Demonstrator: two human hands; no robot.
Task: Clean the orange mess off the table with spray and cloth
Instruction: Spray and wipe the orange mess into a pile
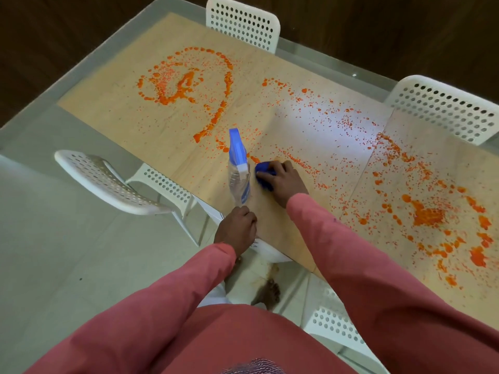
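- Dark wood-panelled walls and a pale tiled floor surround a glass-edged table with a light wood-grain top; four white perforated chairs stand around it
- Orange mess: a ringed swirl at the far left, a scattered band of specks across the middle, and a heavy patch of blobs at the near right; almost all of it is uncleaned, so the task appears to be at an early stage
- Spray bottle: clear body, blue trigger head, standing upright near the table's near edge, just left of the cloth
- Right hand: fingers curled over a bunched blue cloth, pressing it to the tabletop at the near end of the central speck band
- Left hand: at the table's near edge just below the bottle's base; whether it grips the bottle or merely rests there cannot be told
- Risks, as judged: a leftward wiping stroke could knock the bottle over, given how close it stands; a small cloth on thick blobs may smear the orange rather than lift it
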